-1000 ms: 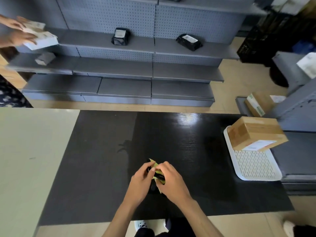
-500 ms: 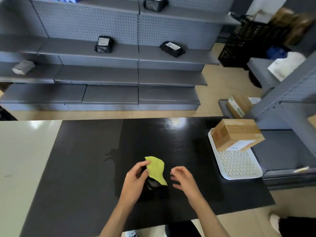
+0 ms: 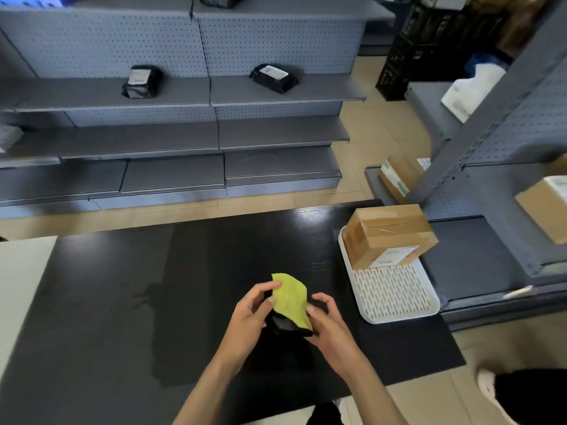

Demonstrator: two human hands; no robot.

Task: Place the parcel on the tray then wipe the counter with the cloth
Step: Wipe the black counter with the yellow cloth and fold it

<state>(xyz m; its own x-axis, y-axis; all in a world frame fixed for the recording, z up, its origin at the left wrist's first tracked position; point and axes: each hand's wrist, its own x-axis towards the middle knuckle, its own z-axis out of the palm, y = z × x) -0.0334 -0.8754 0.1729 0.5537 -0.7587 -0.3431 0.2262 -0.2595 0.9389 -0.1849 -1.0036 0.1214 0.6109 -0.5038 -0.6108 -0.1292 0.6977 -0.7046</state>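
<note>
Left hand (image 3: 250, 314): fingers curled, thumb and fingertips pinching the left edge of the cloth (image 3: 291, 299), which it holds up just above the tabletop (image 3: 107, 302). The cloth is yellow-green on the face shown, with a dark underside or second layer hanging below; cannot tell which. Its long axis runs from the upper left, by the left thumb, down to the lower right, toward the right palm.

Right hand (image 3: 329, 323): just right of the cloth, fingers curled, thumb touching the cloth's right edge. Grip looks lighter than the left's, but thumb and lower corner are in contact, so both hands have hold of it.

The cloth lies between the two hands, nearer neither. It is still partly bunched, not flat.

Further right, well apart from the right hand: parcel (image 3: 388, 234) sitting on the far end of the white slotted tray (image 3: 399, 296), overhanging its right rim. Judgement: first step done.

Next step, judged: spread or fold the cloth to a pad, press down, sweep. Most bare tabletop lies to the left of the left hand.
</note>
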